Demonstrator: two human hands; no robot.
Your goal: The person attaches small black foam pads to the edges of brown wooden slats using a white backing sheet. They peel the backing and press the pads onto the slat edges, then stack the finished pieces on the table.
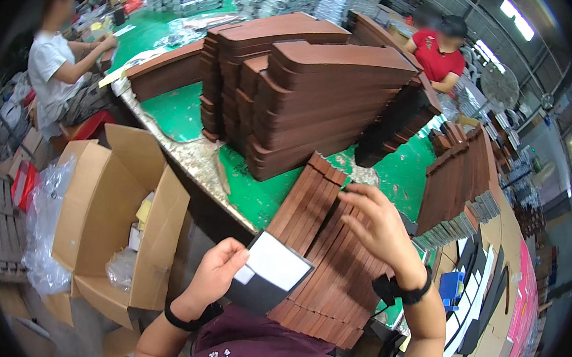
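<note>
My left hand pinches the left edge of a flat black sheet with a white rectangle on it. The sheet is held tilted in front of my body, partly over the near rows of reddish-brown wood-like slats. Above those slats, my right hand is raised with its fingers apart and nothing in them. The slats lie side by side in two groups, with a dark gap between them. Just beyond stands a tall pile of brown curved boards.
An open cardboard box stands left of the green table. More brown boards are stacked at the right, near black and white strips and a blue item. One person sits far left; another is behind the pile.
</note>
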